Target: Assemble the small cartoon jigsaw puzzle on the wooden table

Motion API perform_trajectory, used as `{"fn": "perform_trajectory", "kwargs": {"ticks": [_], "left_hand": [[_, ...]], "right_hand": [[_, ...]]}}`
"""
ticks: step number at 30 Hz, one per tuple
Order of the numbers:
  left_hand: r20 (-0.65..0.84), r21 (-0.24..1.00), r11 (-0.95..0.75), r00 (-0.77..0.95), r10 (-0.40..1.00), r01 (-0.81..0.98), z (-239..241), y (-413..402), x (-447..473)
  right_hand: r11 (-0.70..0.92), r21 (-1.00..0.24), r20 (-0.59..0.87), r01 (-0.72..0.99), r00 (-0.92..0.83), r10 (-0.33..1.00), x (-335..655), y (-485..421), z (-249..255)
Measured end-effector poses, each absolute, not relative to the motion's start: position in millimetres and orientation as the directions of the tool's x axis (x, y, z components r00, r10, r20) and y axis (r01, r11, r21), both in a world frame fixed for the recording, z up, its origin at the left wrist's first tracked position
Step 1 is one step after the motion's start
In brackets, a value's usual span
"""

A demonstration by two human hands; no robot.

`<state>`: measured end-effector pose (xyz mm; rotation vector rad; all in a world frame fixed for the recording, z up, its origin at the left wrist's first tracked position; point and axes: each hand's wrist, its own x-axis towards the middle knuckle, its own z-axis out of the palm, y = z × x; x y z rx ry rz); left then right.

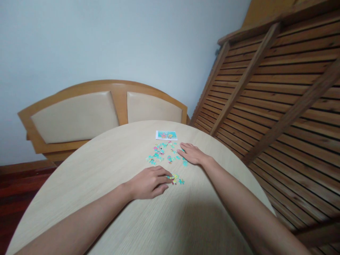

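My left hand point(152, 181) lies low over the table, fingers spread, its fingertips touching a small cluster of joined puzzle pieces point(174, 178) in yellow and teal. Just right of that cluster is a teal puzzle piece point(181, 181). Farther off, my right hand point(193, 153) rests flat with fingers stretched out, over the right edge of a spread of loose puzzle pieces point(158, 150). Some pieces may be hidden under its fingers. Behind the spread lies a picture card point(166, 135) showing a pink and a yellow cartoon figure on teal.
The pieces lie on a round, light wood table point(111, 166). Beyond its far edge stands a wooden headboard point(122, 102) with cream panels, against a pale wall point(119, 39). A slatted wooden frame point(265, 92) leans along the right side. Dark red floor point(20, 191) shows at left.
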<state>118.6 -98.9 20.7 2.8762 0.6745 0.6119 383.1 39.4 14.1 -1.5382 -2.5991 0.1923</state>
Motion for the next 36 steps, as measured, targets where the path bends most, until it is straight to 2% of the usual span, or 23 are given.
{"fn": "perform_trajectory", "kwargs": {"ticks": [5, 12, 17, 21, 27, 36], "left_hand": [[0.364, 0.202, -0.895, 0.818, 0.446, 0.398, 20, -99, 119], [0.354, 0.195, -0.894, 0.821, 0.448, 0.404, 19, -98, 118], [0.362, 0.193, -0.892, 0.816, 0.451, 0.408, 18, -98, 118], [0.344, 0.193, -0.888, 0.819, 0.459, 0.417, 20, -99, 118], [0.349, 0.198, -0.89, 0.819, 0.456, 0.411, 20, -99, 117], [0.346, 0.188, -0.893, 0.824, 0.449, 0.408, 20, -100, 117]], "right_hand": [[0.47, -0.169, 0.048, 0.866, -0.469, 0.882, 383, 37, 20], [0.563, -0.185, 0.041, 0.806, -0.566, 0.824, 344, 34, 28], [0.686, -0.167, 0.155, 0.708, -0.669, 0.727, 324, 29, 31], [0.679, -0.171, 0.188, 0.714, -0.653, 0.734, 316, 31, 33], [0.652, -0.184, 0.076, 0.736, -0.651, 0.756, 320, 34, 23], [0.675, -0.165, 0.157, 0.719, -0.657, 0.738, 349, 12, 23]]}}
